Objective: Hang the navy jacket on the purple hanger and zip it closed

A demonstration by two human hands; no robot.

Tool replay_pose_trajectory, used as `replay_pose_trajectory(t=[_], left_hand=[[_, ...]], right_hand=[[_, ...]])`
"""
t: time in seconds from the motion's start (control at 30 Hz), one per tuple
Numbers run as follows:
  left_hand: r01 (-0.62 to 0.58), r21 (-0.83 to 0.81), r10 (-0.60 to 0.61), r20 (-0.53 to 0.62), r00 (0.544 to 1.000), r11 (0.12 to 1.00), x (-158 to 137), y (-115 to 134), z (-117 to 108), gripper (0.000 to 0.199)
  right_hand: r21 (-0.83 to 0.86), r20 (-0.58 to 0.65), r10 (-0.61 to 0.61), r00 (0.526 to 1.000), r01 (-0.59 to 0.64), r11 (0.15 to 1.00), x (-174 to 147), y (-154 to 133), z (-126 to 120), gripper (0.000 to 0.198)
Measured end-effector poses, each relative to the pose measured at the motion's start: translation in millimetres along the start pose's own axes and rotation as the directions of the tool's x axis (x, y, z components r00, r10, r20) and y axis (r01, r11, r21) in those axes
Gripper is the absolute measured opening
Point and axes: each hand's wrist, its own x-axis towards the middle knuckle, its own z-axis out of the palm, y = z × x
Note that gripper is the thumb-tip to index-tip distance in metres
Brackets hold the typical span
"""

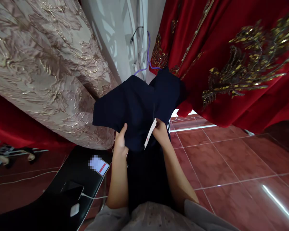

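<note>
A dark navy short-sleeved garment [135, 102] hangs in front of me on a purple hanger [148, 57]. My left hand [120, 141] grips the garment's lower left edge, with the thumb lying over the fabric and the other fingers hidden behind it. On the right side of the garment, my right hand [160, 131] is closed at the edge of a white price tag [150, 134] with a small red mark. A thin string [154, 110] runs from the fabric down to the tag. The tag is turned nearly edge-on, and some of my right fingertips are hidden.
Pinkish-gold textured fabric [50, 64] hangs at left, and a red gown [231, 64] with gold beadwork at right. A black bench [86, 189] at lower left holds a lit phone [102, 166], a dark phone [73, 189] with a white cable and a white case [74, 209]. Red tiles [221, 160] cover the floor.
</note>
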Motion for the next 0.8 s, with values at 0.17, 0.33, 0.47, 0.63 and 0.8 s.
replay_pose_trajectory(t=[0.17,0.33,0.47,0.63,0.8], left_hand=[[-0.115,0.046,0.117,-0.066,0.991,0.992,7.2,1.2,-4.3,0.044],[-0.587,0.399,0.694,-0.212,0.688,0.704,9.9,-7.7,-19.7,0.05],[-0.635,0.53,0.722,0.061,0.689,0.562,0.4,-28.3,-17.2,0.019],[-0.593,0.457,0.276,0.587,0.761,0.663,-4.8,-54.7,0.6,0.025],[-0.609,0.397,0.354,0.549,0.757,0.687,-6.8,-64.1,7.6,0.028]], right_hand=[[-0.103,0.231,0.121,0.965,-0.1,0.99,-14.7,6.9,-8.6,0.046],[-0.102,-0.054,0.021,0.998,-0.026,0.994,-26.7,0.5,-12.0,0.064],[-0.019,-0.171,-0.041,0.984,0.039,0.999,-31.0,-2.4,-7.3,0.065],[0.011,-0.002,-0.105,0.994,0.105,0.994,-32.9,-1.5,-2.6,0.059],[0.109,0.224,-0.081,0.971,0.058,0.992,-30.6,-2.7,-12.5,0.051]])
